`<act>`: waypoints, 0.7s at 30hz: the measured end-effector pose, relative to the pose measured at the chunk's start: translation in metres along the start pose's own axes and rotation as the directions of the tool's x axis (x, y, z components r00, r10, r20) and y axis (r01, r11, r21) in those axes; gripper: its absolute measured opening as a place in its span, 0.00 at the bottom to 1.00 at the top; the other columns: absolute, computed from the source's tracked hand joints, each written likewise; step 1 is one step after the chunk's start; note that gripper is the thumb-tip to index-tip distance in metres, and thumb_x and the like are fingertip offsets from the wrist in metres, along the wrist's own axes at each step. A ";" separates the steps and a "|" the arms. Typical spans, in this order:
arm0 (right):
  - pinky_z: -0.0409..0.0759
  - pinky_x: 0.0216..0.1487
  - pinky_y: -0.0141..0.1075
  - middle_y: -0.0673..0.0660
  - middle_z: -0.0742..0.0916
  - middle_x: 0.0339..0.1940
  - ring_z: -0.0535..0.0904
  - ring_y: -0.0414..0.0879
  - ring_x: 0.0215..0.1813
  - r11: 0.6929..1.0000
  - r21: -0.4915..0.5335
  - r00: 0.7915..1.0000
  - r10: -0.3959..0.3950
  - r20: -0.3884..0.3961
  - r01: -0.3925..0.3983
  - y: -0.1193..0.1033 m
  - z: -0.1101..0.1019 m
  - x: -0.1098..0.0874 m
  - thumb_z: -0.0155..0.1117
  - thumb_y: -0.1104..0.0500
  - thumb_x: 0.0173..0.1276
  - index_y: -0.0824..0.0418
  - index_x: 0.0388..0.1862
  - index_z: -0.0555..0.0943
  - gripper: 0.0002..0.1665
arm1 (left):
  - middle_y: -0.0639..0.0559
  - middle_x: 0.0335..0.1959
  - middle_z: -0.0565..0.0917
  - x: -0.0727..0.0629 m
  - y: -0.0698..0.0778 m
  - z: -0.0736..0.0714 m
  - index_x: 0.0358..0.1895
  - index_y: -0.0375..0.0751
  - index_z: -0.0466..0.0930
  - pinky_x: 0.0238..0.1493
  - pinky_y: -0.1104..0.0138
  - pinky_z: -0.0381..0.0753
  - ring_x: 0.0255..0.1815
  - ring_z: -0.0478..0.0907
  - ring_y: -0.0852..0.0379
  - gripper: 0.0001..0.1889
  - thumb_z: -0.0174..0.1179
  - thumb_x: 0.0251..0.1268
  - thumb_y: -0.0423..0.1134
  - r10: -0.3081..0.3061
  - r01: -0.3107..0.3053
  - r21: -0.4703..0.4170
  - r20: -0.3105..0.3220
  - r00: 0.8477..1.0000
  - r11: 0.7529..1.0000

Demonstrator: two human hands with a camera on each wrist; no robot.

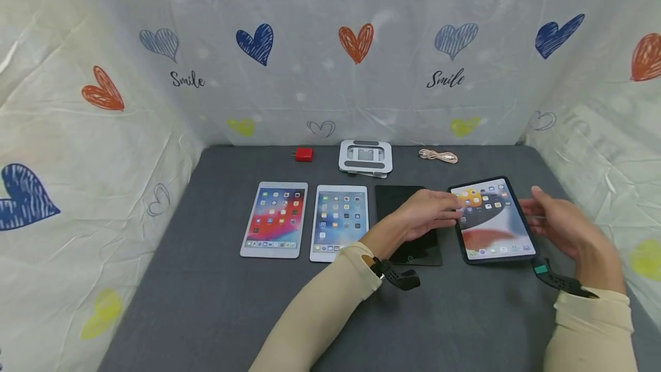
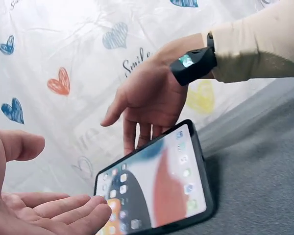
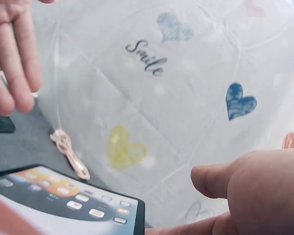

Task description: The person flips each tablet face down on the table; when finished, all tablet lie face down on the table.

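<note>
A tablet in a black case (image 1: 490, 237) lies at the right of the table, its lit screen facing up. Its right side looks slightly raised. My left hand (image 1: 426, 212) reaches over the dark tablet (image 1: 426, 252), its extended fingertips at the lit tablet's left edge. On the other side is my right hand (image 1: 565, 228), fingers extended at the right edge and thumb held apart; their tips are partly hidden behind the tablet in the left wrist view. Whether they bear weight I cannot tell. Neither thumb touches the screen (image 2: 161, 191).
Two white tablets with lit screens, one with a red wallpaper (image 1: 273, 220) and one blue (image 1: 339, 220), lie to the left. Along the back sit a red charger plug (image 1: 303, 155), a folded silver stand (image 1: 365, 157) and a bundled cable (image 1: 438, 156). A printed sheet (image 1: 310, 90) hangs behind.
</note>
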State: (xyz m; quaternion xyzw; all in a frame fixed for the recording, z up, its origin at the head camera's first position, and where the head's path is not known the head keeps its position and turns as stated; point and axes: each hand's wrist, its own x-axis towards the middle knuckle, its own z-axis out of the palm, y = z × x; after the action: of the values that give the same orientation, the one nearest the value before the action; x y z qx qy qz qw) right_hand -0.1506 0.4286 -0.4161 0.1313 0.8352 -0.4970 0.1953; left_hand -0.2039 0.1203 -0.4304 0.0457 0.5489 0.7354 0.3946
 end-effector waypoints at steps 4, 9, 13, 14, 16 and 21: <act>0.85 0.46 0.24 0.68 0.77 0.70 0.78 0.27 0.47 0.999 0.015 0.999 -0.037 -0.030 0.037 -0.010 0.004 -0.006 0.21 0.35 0.91 0.83 0.85 0.51 0.53 | 0.37 0.64 0.87 -0.004 0.016 0.002 0.68 0.32 0.82 0.74 0.54 0.82 0.74 0.82 0.40 0.20 0.68 0.79 0.33 0.015 -0.014 -0.010 0.021 1.000 1.000; 0.86 0.47 0.23 0.59 0.80 0.65 0.79 0.25 0.46 0.996 0.018 0.994 -0.085 -0.062 0.086 -0.023 0.014 -0.013 0.25 0.34 0.91 0.82 0.84 0.54 0.53 | 0.41 0.57 0.90 -0.008 0.030 0.007 0.67 0.31 0.83 0.77 0.50 0.80 0.76 0.79 0.37 0.18 0.66 0.80 0.33 0.050 -0.049 -0.014 0.070 0.996 0.999; 0.85 0.47 0.21 0.76 0.68 0.78 0.78 0.24 0.47 0.994 0.013 0.992 -0.104 -0.075 0.105 -0.034 0.023 -0.018 0.26 0.34 0.91 0.81 0.85 0.54 0.53 | 0.38 0.61 0.89 -0.010 0.036 0.012 0.66 0.29 0.83 0.76 0.50 0.81 0.77 0.78 0.36 0.17 0.64 0.82 0.33 0.066 -0.064 -0.015 0.090 0.994 0.998; 0.85 0.46 0.21 0.78 0.65 0.80 0.77 0.24 0.47 0.994 0.012 0.991 -0.105 -0.077 0.106 -0.037 0.025 -0.019 0.26 0.33 0.91 0.81 0.85 0.55 0.53 | 0.37 0.64 0.88 -0.010 0.037 0.013 0.67 0.29 0.83 0.75 0.51 0.82 0.77 0.78 0.37 0.17 0.63 0.83 0.34 0.066 -0.066 -0.007 0.093 0.993 0.998; 0.84 0.47 0.20 0.78 0.64 0.81 0.76 0.25 0.49 0.994 0.007 0.991 -0.107 -0.079 0.108 -0.042 0.028 -0.021 0.26 0.33 0.90 0.80 0.85 0.55 0.53 | 0.35 0.68 0.86 -0.011 0.040 0.015 0.68 0.29 0.82 0.75 0.53 0.83 0.76 0.80 0.39 0.18 0.62 0.84 0.34 0.067 -0.068 0.004 0.098 0.993 0.998; 0.83 0.47 0.18 0.79 0.64 0.83 0.76 0.25 0.50 0.991 -0.011 0.988 -0.136 -0.072 0.135 -0.054 0.035 -0.023 0.26 0.33 0.91 0.79 0.86 0.55 0.53 | 0.35 0.72 0.84 -0.011 0.043 0.017 0.71 0.31 0.80 0.75 0.55 0.83 0.73 0.83 0.44 0.20 0.62 0.84 0.36 0.063 -0.064 0.013 0.103 0.993 0.998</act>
State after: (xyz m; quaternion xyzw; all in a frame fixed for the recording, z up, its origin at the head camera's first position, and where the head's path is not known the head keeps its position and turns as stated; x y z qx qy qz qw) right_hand -0.1457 0.3721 -0.3787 0.0916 0.8503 -0.5013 0.1312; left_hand -0.2108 0.1228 -0.3831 0.1042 0.5322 0.7397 0.3984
